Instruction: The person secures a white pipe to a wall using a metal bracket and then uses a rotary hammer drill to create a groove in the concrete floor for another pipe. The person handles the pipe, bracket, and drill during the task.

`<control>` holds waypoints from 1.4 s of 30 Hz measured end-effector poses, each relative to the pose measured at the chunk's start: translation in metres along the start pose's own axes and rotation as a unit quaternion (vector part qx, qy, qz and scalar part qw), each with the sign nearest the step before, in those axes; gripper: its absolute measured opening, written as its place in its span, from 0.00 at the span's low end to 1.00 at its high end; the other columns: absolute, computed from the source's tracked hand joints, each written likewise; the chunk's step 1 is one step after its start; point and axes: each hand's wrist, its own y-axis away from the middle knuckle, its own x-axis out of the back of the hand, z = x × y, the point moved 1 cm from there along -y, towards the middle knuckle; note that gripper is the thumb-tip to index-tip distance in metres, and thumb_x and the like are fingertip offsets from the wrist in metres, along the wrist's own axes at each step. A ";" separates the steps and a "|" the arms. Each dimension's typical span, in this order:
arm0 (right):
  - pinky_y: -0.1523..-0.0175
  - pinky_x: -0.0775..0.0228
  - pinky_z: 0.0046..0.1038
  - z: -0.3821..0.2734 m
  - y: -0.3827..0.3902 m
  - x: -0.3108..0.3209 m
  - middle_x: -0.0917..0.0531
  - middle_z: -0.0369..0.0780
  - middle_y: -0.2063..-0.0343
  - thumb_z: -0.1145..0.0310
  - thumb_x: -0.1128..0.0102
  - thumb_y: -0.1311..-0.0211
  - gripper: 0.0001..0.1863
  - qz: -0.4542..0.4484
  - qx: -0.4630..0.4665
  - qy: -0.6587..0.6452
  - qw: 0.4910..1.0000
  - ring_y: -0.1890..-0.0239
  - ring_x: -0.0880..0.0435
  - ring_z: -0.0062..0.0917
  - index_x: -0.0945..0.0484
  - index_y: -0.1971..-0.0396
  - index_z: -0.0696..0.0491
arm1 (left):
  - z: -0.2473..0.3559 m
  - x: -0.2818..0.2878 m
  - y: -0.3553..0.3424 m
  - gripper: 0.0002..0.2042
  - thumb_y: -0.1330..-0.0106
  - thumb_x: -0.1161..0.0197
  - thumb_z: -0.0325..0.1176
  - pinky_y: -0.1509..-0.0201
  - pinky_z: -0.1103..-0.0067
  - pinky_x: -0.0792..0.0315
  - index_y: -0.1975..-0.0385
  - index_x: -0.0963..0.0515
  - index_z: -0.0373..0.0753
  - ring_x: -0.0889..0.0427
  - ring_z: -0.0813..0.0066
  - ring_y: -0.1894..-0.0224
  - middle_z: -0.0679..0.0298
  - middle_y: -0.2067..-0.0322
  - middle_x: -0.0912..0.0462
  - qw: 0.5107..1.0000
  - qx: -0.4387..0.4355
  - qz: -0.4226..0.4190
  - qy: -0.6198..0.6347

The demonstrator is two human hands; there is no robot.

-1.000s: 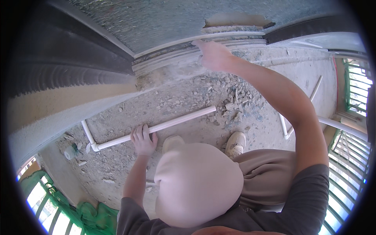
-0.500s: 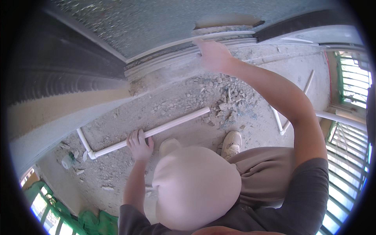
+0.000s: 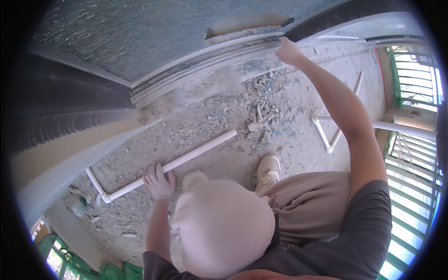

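Note:
My left hand point(image 3: 159, 183) has its fingers curled over a long white plastic pipe point(image 3: 198, 152), with the thumb on the near side. An elbow fitting point(image 3: 107, 198) joins the pipe's left end to a short pipe piece point(image 3: 95, 181). My right hand point(image 3: 289, 52) is stretched far out, its fingers closed beside the frame track point(image 3: 210, 63) under the textured glass panel point(image 3: 154, 35), where a dark frame bar point(image 3: 317, 29) begins. Whatever those fingers hold, if anything, is hidden. The pipe's right end lies apart from the right hand.
Rubble point(image 3: 261, 128) is scattered over the concrete floor. To the right stands another joined white pipe assembly point(image 3: 322, 133). Railings point(image 3: 410, 186) run along the right side, and green netting point(image 3: 112, 271) hangs at the lower left. A small clear container point(image 3: 79, 208) lies at the left.
My right hand has moved right along the frame track to the dark bar. My left hand stays on the pipe. The whole view has turned slightly.

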 end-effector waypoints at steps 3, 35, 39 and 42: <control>0.30 0.29 0.50 0.003 -0.006 0.001 0.18 0.60 0.40 0.68 0.49 0.34 0.32 -0.011 -0.012 -0.001 1.000 0.34 0.20 0.55 0.31 0.30 0.61 | 0.000 0.000 0.001 0.27 0.31 0.35 0.44 0.26 0.48 0.38 0.36 0.26 0.36 0.29 0.47 0.35 0.52 0.41 0.26 1.000 0.000 -0.004 -0.002; 0.35 0.24 0.46 -0.134 0.069 -0.016 0.13 0.54 0.45 0.67 0.41 0.30 0.31 -0.131 0.222 -0.025 0.966 0.41 0.14 0.49 0.30 0.27 0.53 | 0.001 0.005 0.002 0.28 0.32 0.33 0.44 0.26 0.47 0.39 0.36 0.27 0.36 0.29 0.47 0.35 0.51 0.41 0.26 1.000 0.004 -0.021 0.009; 0.36 0.23 0.45 -0.160 0.079 -0.025 0.13 0.55 0.47 0.67 0.41 0.29 0.31 -0.123 0.250 -0.006 0.960 0.43 0.13 0.50 0.31 0.27 0.55 | 0.002 0.005 0.002 0.27 0.32 0.33 0.44 0.27 0.48 0.38 0.36 0.26 0.37 0.28 0.49 0.35 0.52 0.40 0.26 1.000 0.003 -0.015 0.012; 0.36 0.23 0.44 -0.176 0.083 -0.032 0.13 0.55 0.47 0.68 0.40 0.30 0.32 -0.138 0.235 -0.014 0.962 0.43 0.13 0.49 0.31 0.27 0.57 | 0.001 0.003 0.002 0.27 0.33 0.32 0.44 0.27 0.49 0.38 0.37 0.26 0.38 0.28 0.50 0.35 0.52 0.40 0.25 1.000 0.000 -0.008 0.009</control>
